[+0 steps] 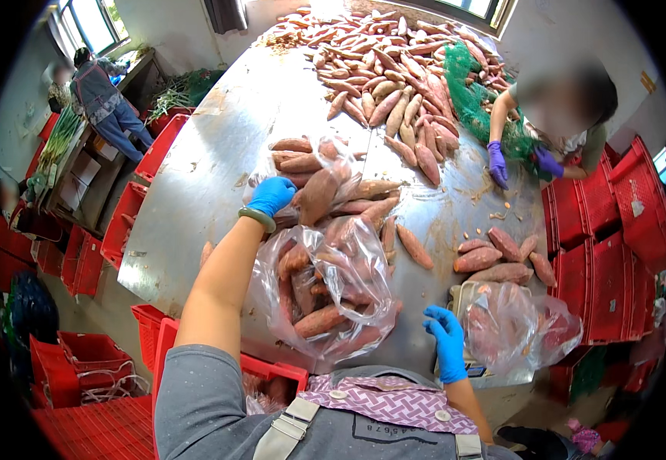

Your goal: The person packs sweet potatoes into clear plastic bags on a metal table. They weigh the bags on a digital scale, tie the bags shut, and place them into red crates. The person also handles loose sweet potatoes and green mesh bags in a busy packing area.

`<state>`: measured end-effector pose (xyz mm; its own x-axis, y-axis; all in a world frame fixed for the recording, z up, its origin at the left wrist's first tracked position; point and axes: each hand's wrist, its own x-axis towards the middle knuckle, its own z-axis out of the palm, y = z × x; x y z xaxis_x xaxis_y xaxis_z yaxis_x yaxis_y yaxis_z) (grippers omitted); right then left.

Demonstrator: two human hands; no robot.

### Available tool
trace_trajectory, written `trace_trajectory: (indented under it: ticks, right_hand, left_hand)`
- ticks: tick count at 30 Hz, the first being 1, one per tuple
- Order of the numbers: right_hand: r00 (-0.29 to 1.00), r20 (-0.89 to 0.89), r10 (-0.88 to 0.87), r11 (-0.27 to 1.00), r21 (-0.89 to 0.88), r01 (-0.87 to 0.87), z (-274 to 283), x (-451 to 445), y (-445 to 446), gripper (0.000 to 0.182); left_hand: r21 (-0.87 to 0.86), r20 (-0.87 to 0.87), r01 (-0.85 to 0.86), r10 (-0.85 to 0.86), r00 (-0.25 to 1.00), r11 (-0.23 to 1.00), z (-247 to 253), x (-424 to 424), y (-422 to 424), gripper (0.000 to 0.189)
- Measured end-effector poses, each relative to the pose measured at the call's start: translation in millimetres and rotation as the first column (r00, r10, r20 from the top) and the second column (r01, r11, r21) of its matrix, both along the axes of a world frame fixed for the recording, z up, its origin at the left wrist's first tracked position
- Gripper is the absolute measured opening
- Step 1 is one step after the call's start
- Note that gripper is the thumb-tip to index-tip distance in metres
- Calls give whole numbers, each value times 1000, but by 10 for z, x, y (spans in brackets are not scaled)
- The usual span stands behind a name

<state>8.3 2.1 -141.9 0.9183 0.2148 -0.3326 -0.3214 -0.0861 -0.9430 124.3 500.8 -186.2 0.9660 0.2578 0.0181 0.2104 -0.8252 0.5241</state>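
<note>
My left hand [272,195], in a blue glove, is at a clear plastic bag of sweet potatoes [318,192] in the middle of the metal table; its fingertips meet the bag, and whether they grip it cannot be told. Nearer to me stands an open clear plastic bag [324,287] with more sweet potatoes inside. My right hand [445,342], also blue-gloved, is raised with fingers apart and holds nothing. Just right of it, another filled clear bag [497,322] rests on a scale [458,296], beside several loose sweet potatoes [479,259].
A large heap of sweet potatoes [390,75] covers the table's far end. At the right a co-worker in purple gloves [498,164] handles green netting [462,86]. Red plastic crates [591,287] are stacked at the right; other red crates [123,221] line the left edge.
</note>
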Motion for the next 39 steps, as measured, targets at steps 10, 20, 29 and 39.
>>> trace_trajectory:
  ticks: [10,20,29,39]
  right_hand:
    - [994,-76,82,996,35,-79,-195,389,341,23]
    - [990,-58,132,991,9,-131,-204,482,501,22]
    - [994,58,95,993,58,-99,58,436,397,21]
    - [807,348,477,751,316,-580,1466,94,383,58]
  left_hand:
    - [556,-48,65,-46,998,829,-182,334,134,27]
    - [376,268,-19,-89,959,926,94,57,92,28]
    - [-910,413,360,370,832,206,748,-1170,-331,65]
    - [-838,466,469,82,881,-279,1488,-1451,-2104,63]
